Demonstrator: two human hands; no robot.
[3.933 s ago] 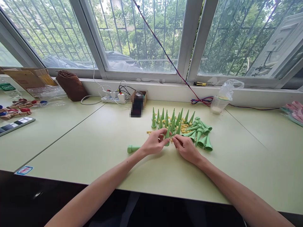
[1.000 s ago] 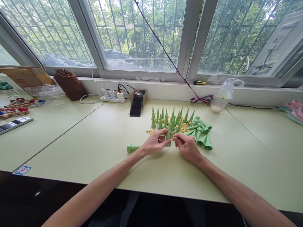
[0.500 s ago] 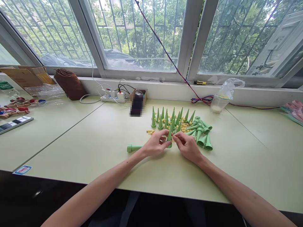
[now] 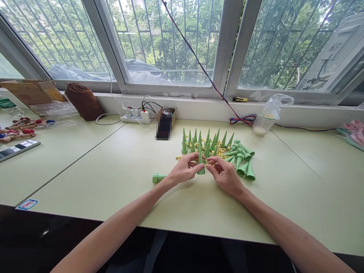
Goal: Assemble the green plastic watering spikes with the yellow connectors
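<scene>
My left hand (image 4: 183,169) grips a green plastic cone (image 4: 200,161), tip up, its wide end near the pale green table (image 4: 113,178). My right hand (image 4: 224,174) pinches at the cone's right side, its fingers closed on a small yellow piece I can barely see. Behind my hands several green cones (image 4: 204,141) stand upright. More green cones (image 4: 241,159) lie in a heap on their sides to the right. Small yellow pieces (image 4: 220,152) are scattered among them. One green cone (image 4: 158,177) lies alone, left of my left wrist.
A power strip with plugs and cables (image 4: 136,115), a dark blurred object (image 4: 164,127) and a brown pouch (image 4: 83,100) sit along the window sill side. A plastic bag over a cup (image 4: 267,117) stands at the right. Coloured items (image 4: 17,131) lie far left.
The cone in my left hand has turned more upright and shifted slightly left. My right hand's fingers stay at its side. My arms have barely moved.
</scene>
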